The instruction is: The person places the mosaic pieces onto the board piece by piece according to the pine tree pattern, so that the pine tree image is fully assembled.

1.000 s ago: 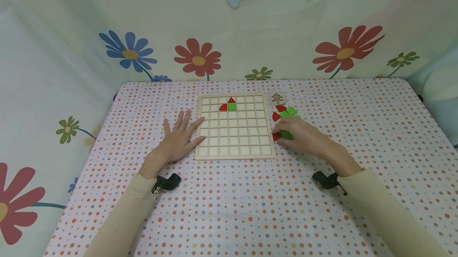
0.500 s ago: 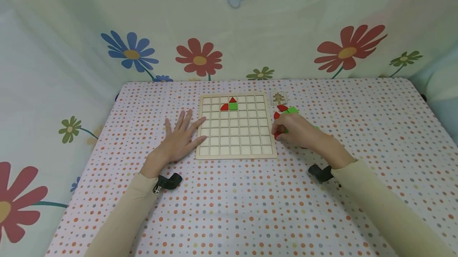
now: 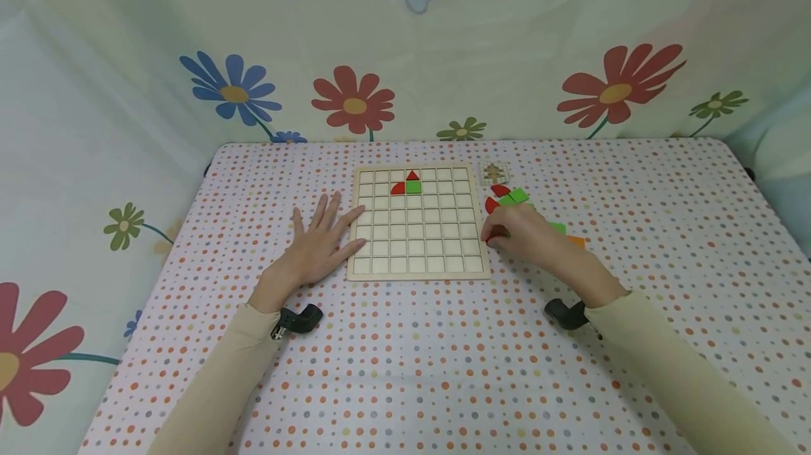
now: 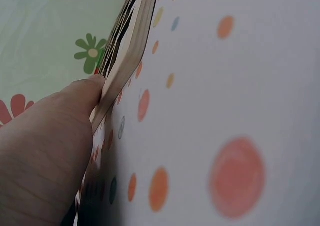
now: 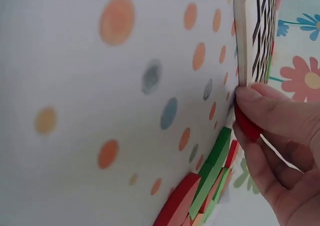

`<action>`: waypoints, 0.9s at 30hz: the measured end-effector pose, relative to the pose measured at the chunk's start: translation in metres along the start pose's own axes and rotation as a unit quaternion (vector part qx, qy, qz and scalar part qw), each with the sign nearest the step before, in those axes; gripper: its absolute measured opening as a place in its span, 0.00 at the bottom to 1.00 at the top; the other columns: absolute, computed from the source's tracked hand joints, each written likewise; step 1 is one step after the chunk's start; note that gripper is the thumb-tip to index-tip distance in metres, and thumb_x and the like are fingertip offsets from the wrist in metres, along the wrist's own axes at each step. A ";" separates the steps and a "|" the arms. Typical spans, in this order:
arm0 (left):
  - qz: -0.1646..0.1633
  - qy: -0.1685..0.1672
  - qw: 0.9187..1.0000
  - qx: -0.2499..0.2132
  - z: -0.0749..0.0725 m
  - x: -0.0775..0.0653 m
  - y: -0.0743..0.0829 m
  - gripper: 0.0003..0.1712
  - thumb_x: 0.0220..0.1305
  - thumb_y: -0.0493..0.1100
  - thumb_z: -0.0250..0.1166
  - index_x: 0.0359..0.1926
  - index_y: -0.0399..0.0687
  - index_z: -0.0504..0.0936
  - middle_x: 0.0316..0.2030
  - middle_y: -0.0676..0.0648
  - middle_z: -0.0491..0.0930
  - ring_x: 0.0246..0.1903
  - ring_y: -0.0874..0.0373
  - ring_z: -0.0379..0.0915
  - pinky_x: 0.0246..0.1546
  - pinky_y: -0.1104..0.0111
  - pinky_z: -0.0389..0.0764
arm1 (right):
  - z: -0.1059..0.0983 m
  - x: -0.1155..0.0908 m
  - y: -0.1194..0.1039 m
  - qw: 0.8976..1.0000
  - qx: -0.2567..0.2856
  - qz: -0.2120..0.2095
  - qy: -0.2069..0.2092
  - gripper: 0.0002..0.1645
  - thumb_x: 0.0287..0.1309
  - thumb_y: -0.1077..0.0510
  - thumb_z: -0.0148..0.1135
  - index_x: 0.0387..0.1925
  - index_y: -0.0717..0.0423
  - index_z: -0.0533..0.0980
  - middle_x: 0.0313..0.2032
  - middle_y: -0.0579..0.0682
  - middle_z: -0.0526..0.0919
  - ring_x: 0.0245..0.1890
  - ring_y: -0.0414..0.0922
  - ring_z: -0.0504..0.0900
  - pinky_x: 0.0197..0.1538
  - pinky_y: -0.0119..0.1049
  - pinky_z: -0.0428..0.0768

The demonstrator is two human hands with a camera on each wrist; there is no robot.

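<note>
My left hand (image 3: 310, 247) lies with fingers spread on the left side of a wooden grid board (image 3: 418, 276); its thumb and index fingertips rest on the frame. The thumb (image 4: 80, 100) shows against that edge in the left wrist view. Set in the board's top rows are a red triangle (image 3: 412, 176), a red quarter-circle tile (image 3: 398, 189) and a green square tile (image 3: 413, 188). Just off the board's right edge, my right hand (image 3: 522, 233) pinches a red tile (image 5: 246, 123) between thumb and fingers, which hide part of its outline.
Loose tiles lie around and under the right hand, among them a red one (image 3: 500, 190), a green square (image 3: 519, 195) and an orange one (image 3: 576, 241). A small pattern card (image 3: 495, 173) lies by the board's upper right corner. A dotted cloth (image 3: 405, 370) covers the table.
My right hand has shifted slightly left and closed its fingertips on the red tile, uncovering green and orange tiles behind the wrist. The left hand stays where it was on the board.
</note>
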State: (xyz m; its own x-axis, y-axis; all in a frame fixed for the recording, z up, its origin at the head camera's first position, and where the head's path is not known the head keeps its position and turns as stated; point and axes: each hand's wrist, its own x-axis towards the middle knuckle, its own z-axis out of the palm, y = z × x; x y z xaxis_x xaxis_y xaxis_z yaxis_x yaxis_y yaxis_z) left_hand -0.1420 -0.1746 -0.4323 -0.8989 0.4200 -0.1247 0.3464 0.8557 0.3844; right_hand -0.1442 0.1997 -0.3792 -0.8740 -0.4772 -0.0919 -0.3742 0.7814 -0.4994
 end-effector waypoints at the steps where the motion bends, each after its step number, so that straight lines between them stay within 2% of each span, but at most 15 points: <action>1: 0.000 0.001 1.000 0.000 0.000 0.000 0.000 0.41 0.80 0.63 0.52 0.84 0.58 0.53 0.84 0.38 0.31 0.82 0.40 0.20 0.69 0.29 0.18 | 0.000 0.000 -0.001 1.000 -0.003 -0.001 0.004 0.09 0.57 0.75 0.73 0.31 0.59 0.87 0.32 0.51 0.87 0.35 0.46 0.83 0.41 0.43 0.83; 8: 0.003 0.000 1.000 0.004 0.002 0.001 -0.002 0.41 0.80 0.63 0.51 0.84 0.59 0.53 0.84 0.38 0.31 0.82 0.40 0.20 0.69 0.29 0.18 | 0.003 -0.003 -0.006 0.999 -0.025 0.002 0.045 0.08 0.57 0.75 0.72 0.31 0.61 0.86 0.33 0.53 0.86 0.35 0.48 0.81 0.40 0.43 0.82; 14: 0.004 0.001 1.000 0.006 0.001 0.000 -0.001 0.41 0.80 0.63 0.51 0.84 0.59 0.52 0.84 0.38 0.31 0.82 0.40 0.20 0.69 0.29 0.19 | -0.002 -0.004 -0.004 0.994 -0.022 -0.021 0.102 0.08 0.58 0.75 0.71 0.40 0.70 0.86 0.32 0.56 0.82 0.32 0.49 0.79 0.35 0.41 0.79; 17: 0.002 -0.001 1.000 0.007 0.001 0.001 0.000 0.41 0.80 0.63 0.51 0.85 0.59 0.52 0.84 0.38 0.31 0.82 0.40 0.19 0.69 0.29 0.19 | -0.005 0.000 -0.006 0.994 -0.009 -0.028 0.103 0.08 0.59 0.74 0.71 0.41 0.70 0.87 0.33 0.58 0.82 0.32 0.50 0.81 0.37 0.44 0.83; 20: -0.001 -0.003 1.000 0.004 0.002 0.001 -0.001 0.40 0.80 0.64 0.51 0.85 0.59 0.52 0.84 0.39 0.30 0.82 0.41 0.19 0.69 0.29 0.18 | -0.007 0.008 -0.009 0.994 0.007 -0.037 0.100 0.05 0.58 0.73 0.72 0.38 0.68 0.87 0.35 0.59 0.85 0.33 0.51 0.85 0.40 0.47 0.85; 23: -0.002 -0.005 1.000 0.006 0.002 0.002 -0.002 0.40 0.80 0.64 0.49 0.85 0.60 0.51 0.84 0.39 0.29 0.82 0.41 0.18 0.69 0.30 0.18 | -0.006 0.017 -0.012 0.994 0.024 -0.046 0.098 0.03 0.58 0.72 0.73 0.34 0.66 0.86 0.33 0.57 0.88 0.33 0.49 0.87 0.40 0.46 0.86; 27: 0.000 -0.002 1.000 0.008 0.002 0.001 -0.002 0.40 0.80 0.64 0.50 0.85 0.60 0.51 0.84 0.38 0.30 0.82 0.41 0.19 0.69 0.29 0.19 | -0.003 0.027 -0.015 0.993 0.049 -0.047 0.094 0.05 0.58 0.72 0.74 0.31 0.63 0.85 0.32 0.54 0.88 0.32 0.48 0.86 0.38 0.42 0.84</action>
State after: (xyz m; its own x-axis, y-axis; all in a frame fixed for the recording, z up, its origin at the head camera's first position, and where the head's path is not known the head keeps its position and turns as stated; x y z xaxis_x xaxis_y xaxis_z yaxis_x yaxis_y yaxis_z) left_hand -0.1433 -0.1748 -0.4348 -0.8974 0.4219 -0.1289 0.3515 0.8604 0.3691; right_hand -0.1630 0.1761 -0.3719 -0.8824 -0.4557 0.1172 -0.4330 0.6891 -0.5811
